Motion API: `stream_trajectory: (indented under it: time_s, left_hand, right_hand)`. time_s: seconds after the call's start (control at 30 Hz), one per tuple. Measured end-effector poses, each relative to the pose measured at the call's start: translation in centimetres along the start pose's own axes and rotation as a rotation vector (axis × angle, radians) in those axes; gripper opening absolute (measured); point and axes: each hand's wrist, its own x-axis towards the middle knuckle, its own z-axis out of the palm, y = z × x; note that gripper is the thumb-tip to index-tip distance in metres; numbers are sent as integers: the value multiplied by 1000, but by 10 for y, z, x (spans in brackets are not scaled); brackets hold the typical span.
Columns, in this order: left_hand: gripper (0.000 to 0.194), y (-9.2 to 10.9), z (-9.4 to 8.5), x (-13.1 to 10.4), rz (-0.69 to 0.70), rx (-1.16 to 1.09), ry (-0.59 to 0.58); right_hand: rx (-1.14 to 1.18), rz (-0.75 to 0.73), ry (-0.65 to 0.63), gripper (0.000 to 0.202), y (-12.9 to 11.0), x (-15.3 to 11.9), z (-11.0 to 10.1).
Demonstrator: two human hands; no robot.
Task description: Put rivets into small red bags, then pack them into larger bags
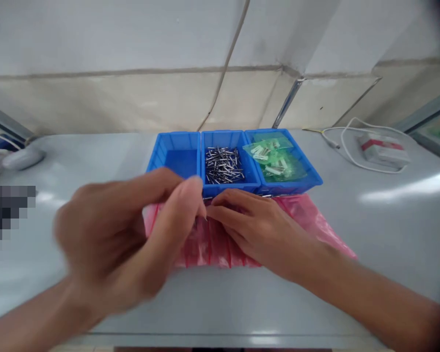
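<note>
The left hand (113, 239), blurred, pinches its fingertips together over the pink plastic bags (212, 239) — whether on a pin I cannot tell. The right hand (256, 230) lies flat and open on the bags, whose pleats run toward the blue bins (234, 161). Risk, as I judge it — loose metal pins (223, 166) could scatter if a bin is nudged.

Flat pink plastic bags (220, 244) before bins

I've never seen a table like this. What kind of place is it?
Probably a small-parts assembly or packing bench in a workshop. Three blue bins sit in a row: one holds metal pins, one green packets. Both hands, left hand and right hand, work over pink plastic bags.
</note>
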Motion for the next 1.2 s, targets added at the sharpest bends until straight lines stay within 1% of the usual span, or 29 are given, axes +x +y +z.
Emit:
stream_trajectory:
  time_s: [0.07,0.1,0.13,0.2,0.27,0.3,0.4,0.47,0.57,0.63,0.73,0.9,1.0,1.1,1.13,1.2]
  left_hand:
    - [40,-9,6,20,-97,48,2]
    - [42,-17,10,28,-107,57,9]
    - [41,-26,16,33,-46,33,8]
    - [32,-43,25,36,10,42,34]
    - [18,-53,29,29,87,30,-1]
    - [13,-55,30,24,153,21,-34]
    - [16,-50,26,11,355,21,-80]
    - [14,-46,23,8,410,34,-81]
    - [9,-44,19,9,425,48,-86]
    - [8,-45,19,10,442,57,-62]
    - [10,-45,22,8,446,59,-36]
    - [7,-43,26,6,431,2,-57]
    - [13,-44,26,6,452,31,-52]
    - [22,-46,26,7,428,58,-12]
    - [22,-47,26,7,408,83,-7]
    - [13,-49,25,7,371,146,-27]
  right_hand:
    - [-9,16,97,23,-2,2,-1]
    - [2,40,136,24,-3,4,-3]
    - [33,75,171,25,-4,5,-6]
    - [132,155,223,25,-4,8,-13]
    - [216,221,263,24,-2,9,-19]
    - [243,249,278,23,-1,9,-21]
    - [338,368,309,20,0,7,-24]
    - [453,459,323,20,-2,7,-25]
    - [569,540,368,16,-7,9,-27]
    - [615,540,389,12,-9,11,-28]
    - [680,545,374,7,-9,12,-31]
    - [701,562,378,11,-7,13,-32]
    - [718,566,368,10,-7,13,-31]
    - [721,617,424,7,-3,13,-30]
    - [742,632,447,12,-1,13,-30]
    - [774,633,475,32,3,11,-31]
